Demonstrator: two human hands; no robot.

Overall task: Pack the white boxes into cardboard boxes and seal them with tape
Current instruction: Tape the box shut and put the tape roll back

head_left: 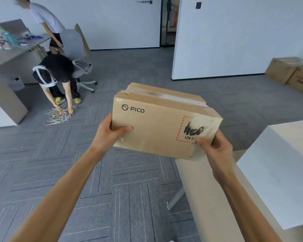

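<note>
A closed cardboard box [157, 123] printed PICO, with clear tape along its top seam, hangs in the air in front of me, tilted. My left hand [110, 131] grips its lower left corner, thumb on the near face. My right hand [215, 147] grips the lower right corner, thumb by the red-bordered warning label. A large white box [280, 173] stands on the light table [206, 198] at the lower right, just below the cardboard box.
Grey carpet tiles stretch ahead. At the left a person [58, 75] bends over a pile of sticks [61, 114] beside an office chair [77, 55] and a desk [12, 56]; another person stands behind. Two cardboard cartons [290, 72] sit by the right wall.
</note>
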